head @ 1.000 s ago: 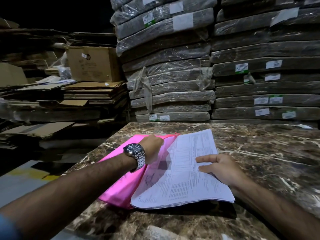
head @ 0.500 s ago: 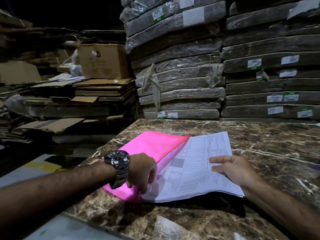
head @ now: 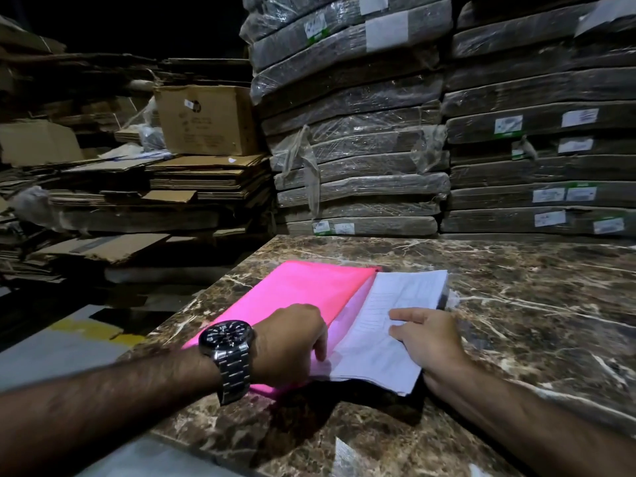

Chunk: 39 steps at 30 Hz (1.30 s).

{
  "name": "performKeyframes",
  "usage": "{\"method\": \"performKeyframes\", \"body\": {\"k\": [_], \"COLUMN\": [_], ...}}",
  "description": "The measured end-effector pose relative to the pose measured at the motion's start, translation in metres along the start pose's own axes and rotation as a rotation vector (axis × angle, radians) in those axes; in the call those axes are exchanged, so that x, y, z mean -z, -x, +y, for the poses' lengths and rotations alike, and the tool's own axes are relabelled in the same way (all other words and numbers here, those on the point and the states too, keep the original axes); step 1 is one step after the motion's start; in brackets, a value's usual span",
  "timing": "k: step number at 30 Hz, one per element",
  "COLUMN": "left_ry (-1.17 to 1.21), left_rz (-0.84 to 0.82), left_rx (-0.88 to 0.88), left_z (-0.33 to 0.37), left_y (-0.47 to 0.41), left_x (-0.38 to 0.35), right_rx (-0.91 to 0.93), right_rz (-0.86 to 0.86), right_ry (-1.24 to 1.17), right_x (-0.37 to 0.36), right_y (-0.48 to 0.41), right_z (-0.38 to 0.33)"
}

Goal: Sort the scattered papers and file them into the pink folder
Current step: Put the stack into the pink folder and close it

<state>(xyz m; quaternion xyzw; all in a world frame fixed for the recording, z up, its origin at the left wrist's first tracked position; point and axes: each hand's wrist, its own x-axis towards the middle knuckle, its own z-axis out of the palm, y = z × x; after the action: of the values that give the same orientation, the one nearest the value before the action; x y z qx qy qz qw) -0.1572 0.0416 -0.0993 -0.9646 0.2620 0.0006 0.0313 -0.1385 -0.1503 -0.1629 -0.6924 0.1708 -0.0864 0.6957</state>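
Observation:
The pink folder (head: 303, 290) lies on the brown marble table (head: 516, 304), its cover partly raised on the left. A stack of white printed papers (head: 389, 325) lies inside it on the right. My left hand (head: 292, 342), with a steel watch on the wrist, grips the near edge of the folder's cover, fingers curled down at the papers' near left corner. My right hand (head: 430, 339) rests flat on the right side of the papers, fingers stretched out. The stack's lower sheets are hidden beneath the top one.
Plastic-wrapped flat bundles (head: 354, 132) are stacked high just behind the table. Flattened cardboard and a brown box (head: 206, 118) pile up at the left. The table's left edge drops to the floor (head: 69, 342).
My left hand slid from the folder's far end down to its near edge and took hold of the cover. The pink cover has swung over toward the papers. My right hand stayed on the papers.

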Motion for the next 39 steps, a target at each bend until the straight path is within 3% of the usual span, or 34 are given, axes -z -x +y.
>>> {"method": "performKeyframes", "body": {"k": [3,7,10,26,32,35,39], "left_ry": [0.054,-0.037,-0.054,0.092,0.228,0.254,0.288], "left_rz": [0.044,0.078,0.020,0.307,0.416,0.426,0.415], "left_rx": [0.059,0.278,0.340,0.174,0.118,0.122,0.097], "left_z": [0.010,0.013,0.015,0.018,0.014,0.014,0.017], "left_y": [-0.003,-0.027,-0.045,-0.064,-0.067,-0.068,-0.067], "left_x": [0.001,-0.006,-0.006,-0.021,-0.019,-0.020,-0.015], "right_rx": [0.031,0.061,0.069,0.078,0.116,0.109,0.130], "right_rz": [-0.007,-0.031,-0.034,-0.142,-0.453,-0.524,-0.542], "right_ry": [0.007,0.046,0.068,0.093,0.107,0.048,0.197], "right_x": [-0.018,-0.025,-0.021,-0.064,-0.058,-0.057,-0.042], "right_y": [0.002,0.003,0.001,-0.007,-0.009,-0.010,-0.014], "right_z": [0.000,-0.002,0.001,0.001,-0.014,-0.014,-0.017]}}
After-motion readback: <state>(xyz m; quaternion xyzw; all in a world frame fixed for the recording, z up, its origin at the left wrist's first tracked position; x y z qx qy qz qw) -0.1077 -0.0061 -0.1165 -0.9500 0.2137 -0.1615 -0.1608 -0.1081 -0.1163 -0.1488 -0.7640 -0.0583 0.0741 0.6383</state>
